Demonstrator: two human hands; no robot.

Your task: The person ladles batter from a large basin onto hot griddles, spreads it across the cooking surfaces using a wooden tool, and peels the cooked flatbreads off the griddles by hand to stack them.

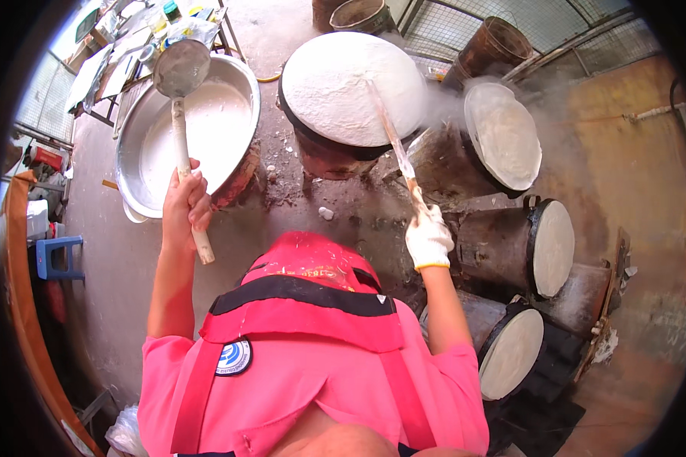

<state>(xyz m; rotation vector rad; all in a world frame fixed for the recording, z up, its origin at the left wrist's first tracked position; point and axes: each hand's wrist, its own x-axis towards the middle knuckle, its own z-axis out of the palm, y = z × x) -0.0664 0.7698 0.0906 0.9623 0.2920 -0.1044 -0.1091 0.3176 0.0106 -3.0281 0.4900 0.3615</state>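
Observation:
My left hand (187,202), bare, grips the pale handle of a large round metal ladle (181,67), whose bowl is raised over the left rim of a wide metal basin (213,114) of milky white liquid. My right hand (429,238), in a white knit glove, holds a long, narrow, white-coated spreader (393,141). Its far end lies on the white layer covering a round drum top (328,80) in front of me. Steam drifts from that drum's right side.
Pale-topped drums (503,133) stand tilted in the fisheye view along my right, beside a stained wall (617,175). Behind are rusty bins (486,49) and mesh fencing. A cluttered table (118,72) is at back left, a blue stool (57,259) and wooden board (19,289) at left.

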